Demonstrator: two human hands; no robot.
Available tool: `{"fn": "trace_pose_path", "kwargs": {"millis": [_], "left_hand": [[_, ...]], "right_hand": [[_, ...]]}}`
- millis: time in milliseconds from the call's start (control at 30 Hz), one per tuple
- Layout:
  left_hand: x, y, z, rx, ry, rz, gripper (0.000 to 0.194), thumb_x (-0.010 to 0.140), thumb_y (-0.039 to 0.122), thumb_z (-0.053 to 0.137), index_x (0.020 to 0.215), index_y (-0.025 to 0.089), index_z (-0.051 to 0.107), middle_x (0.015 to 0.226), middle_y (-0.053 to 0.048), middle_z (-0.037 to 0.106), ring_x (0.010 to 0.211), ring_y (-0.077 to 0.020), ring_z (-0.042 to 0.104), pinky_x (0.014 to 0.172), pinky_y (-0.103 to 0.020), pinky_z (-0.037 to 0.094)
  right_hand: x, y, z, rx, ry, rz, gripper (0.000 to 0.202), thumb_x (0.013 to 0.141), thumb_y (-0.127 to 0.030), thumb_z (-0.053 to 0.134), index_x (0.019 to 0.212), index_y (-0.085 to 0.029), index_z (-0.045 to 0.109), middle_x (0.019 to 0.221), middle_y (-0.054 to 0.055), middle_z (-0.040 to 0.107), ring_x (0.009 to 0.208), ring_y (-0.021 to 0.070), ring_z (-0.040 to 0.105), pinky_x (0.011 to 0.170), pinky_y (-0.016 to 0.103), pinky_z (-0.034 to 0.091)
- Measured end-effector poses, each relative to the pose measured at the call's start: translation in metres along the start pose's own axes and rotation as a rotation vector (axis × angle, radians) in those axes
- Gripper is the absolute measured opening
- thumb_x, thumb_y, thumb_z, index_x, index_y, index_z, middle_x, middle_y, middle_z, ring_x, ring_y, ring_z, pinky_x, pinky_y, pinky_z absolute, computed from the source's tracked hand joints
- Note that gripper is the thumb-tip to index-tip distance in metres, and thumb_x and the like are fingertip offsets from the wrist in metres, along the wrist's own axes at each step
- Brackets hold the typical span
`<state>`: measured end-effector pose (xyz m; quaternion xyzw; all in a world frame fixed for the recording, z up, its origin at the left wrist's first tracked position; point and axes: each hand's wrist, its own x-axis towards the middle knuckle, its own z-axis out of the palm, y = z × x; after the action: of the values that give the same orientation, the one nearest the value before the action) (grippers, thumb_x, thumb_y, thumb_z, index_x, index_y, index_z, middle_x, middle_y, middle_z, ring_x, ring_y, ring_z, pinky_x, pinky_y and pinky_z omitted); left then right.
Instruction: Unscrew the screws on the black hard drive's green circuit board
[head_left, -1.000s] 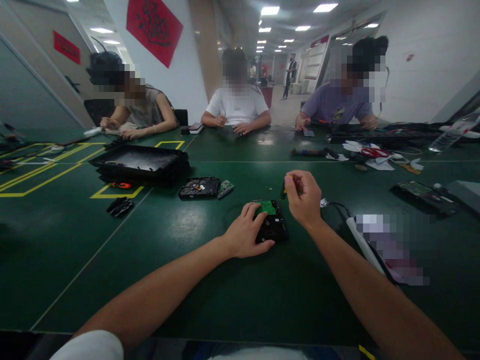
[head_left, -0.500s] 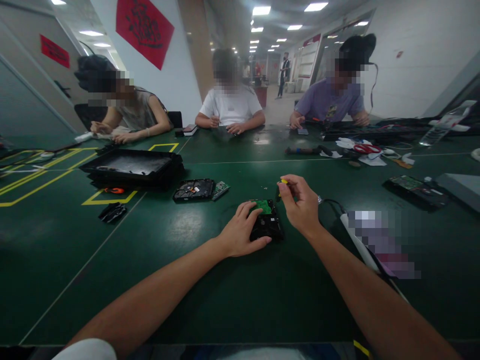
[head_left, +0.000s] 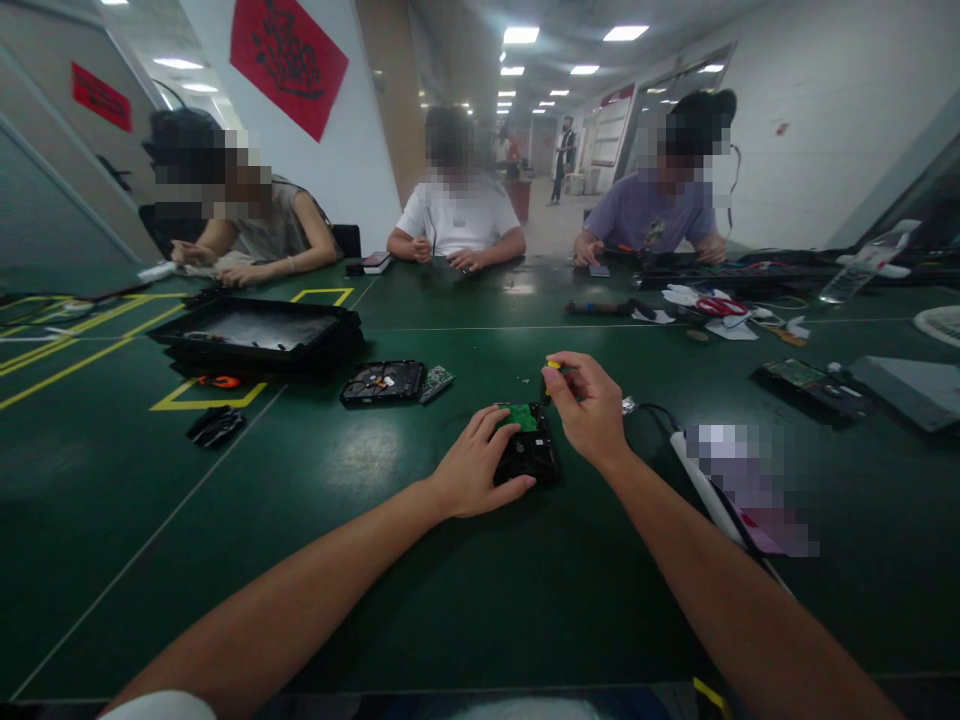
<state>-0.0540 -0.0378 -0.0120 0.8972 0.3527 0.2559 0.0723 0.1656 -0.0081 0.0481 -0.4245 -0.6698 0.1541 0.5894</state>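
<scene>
A black hard drive (head_left: 534,458) with a green circuit board (head_left: 523,416) lies on the table in front of me. My left hand (head_left: 471,468) grips it from the left, fingers on the board's side and thumb along the near edge. In a pinch, my right hand (head_left: 592,405) holds a small screwdriver with a yellow-topped handle (head_left: 553,366). It stands roughly upright over the drive's far right corner; its tip is too small to make out. Tiny light bits, perhaps screws (head_left: 526,380), lie just beyond the drive.
Another hard drive (head_left: 383,383) and a loose circuit board (head_left: 436,383) lie beyond my left hand. Stacked black trays (head_left: 255,335) stand farther left. At right are a white power strip (head_left: 705,490), another drive (head_left: 810,390) and a bottle (head_left: 862,265). Three people sit opposite.
My right hand has shifted slightly left with the screwdriver, nearer the drive's far right corner. The left hand keeps its grip. The whole view has turned a little.
</scene>
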Motion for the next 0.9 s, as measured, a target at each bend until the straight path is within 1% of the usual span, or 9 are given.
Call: {"fn": "trace_pose_path", "kwargs": {"millis": [133,233,400,533,667,767,900], "left_hand": [[0.0,-0.001,0.0,-0.023,-0.003,-0.004,0.077,0.093,0.064,0.065,0.15,0.016,0.047,0.154,-0.021,0.047,0.153,-0.0406,0.035,0.126,-0.064,0.035],[-0.001,-0.002,0.0,-0.035,-0.001,-0.005,0.075,0.094,0.064,0.065,0.149,0.016,0.048,0.153,-0.021,0.048,0.152,-0.0406,0.035,0.126,-0.065,0.034],[0.0,-0.002,-0.001,-0.073,0.013,-0.011,0.07,0.095,0.06,0.065,0.149,0.02,0.049,0.154,-0.02,0.049,0.153,-0.0398,0.036,0.125,-0.067,0.034],[0.001,-0.001,-0.004,-0.1,0.02,-0.008,0.061,0.099,0.055,0.062,0.147,0.019,0.051,0.152,-0.019,0.051,0.15,-0.037,0.04,0.125,-0.064,0.036],[0.001,0.0,-0.004,-0.102,0.028,0.0,0.061,0.099,0.056,0.062,0.147,0.019,0.05,0.152,-0.019,0.05,0.149,-0.0365,0.041,0.124,-0.063,0.038],[0.0,0.0,-0.003,-0.078,0.025,0.0,0.062,0.099,0.055,0.062,0.147,0.017,0.05,0.153,-0.02,0.049,0.149,-0.0367,0.04,0.124,-0.062,0.038],[-0.001,0.001,-0.005,-0.053,0.01,0.007,0.062,0.099,0.055,0.062,0.146,0.016,0.05,0.153,-0.021,0.049,0.151,-0.0375,0.038,0.125,-0.062,0.037]], "right_hand": [[-0.002,0.003,0.001,0.062,0.023,0.045,0.027,0.1,-0.046,0.067,0.118,-0.026,0.07,0.098,0.002,0.073,0.071,0.0141,0.065,0.063,0.028,0.053],[-0.005,0.005,-0.002,0.033,0.038,0.049,0.029,0.101,-0.046,0.066,0.12,-0.026,0.07,0.099,0.003,0.073,0.071,0.0147,0.066,0.062,0.028,0.054],[-0.011,0.007,-0.006,-0.117,0.047,-0.078,0.031,0.1,-0.041,0.067,0.127,-0.027,0.068,0.107,0.006,0.075,0.08,0.0195,0.071,0.07,0.034,0.06],[-0.013,0.008,-0.007,-0.215,0.046,-0.169,0.038,0.099,-0.036,0.07,0.135,-0.028,0.064,0.11,0.006,0.074,0.079,0.0192,0.069,0.076,0.038,0.061],[-0.014,0.008,-0.007,-0.264,0.06,-0.196,0.042,0.098,-0.034,0.07,0.139,-0.027,0.061,0.108,0.005,0.073,0.074,0.0176,0.068,0.077,0.039,0.061],[-0.015,0.007,-0.007,-0.278,0.065,-0.206,0.041,0.098,-0.033,0.069,0.138,-0.028,0.061,0.109,0.005,0.073,0.074,0.0177,0.068,0.077,0.039,0.062],[-0.016,0.004,-0.007,-0.281,0.039,-0.231,0.041,0.099,-0.032,0.068,0.139,-0.029,0.059,0.108,0.006,0.073,0.076,0.0189,0.068,0.076,0.039,0.062]]}}
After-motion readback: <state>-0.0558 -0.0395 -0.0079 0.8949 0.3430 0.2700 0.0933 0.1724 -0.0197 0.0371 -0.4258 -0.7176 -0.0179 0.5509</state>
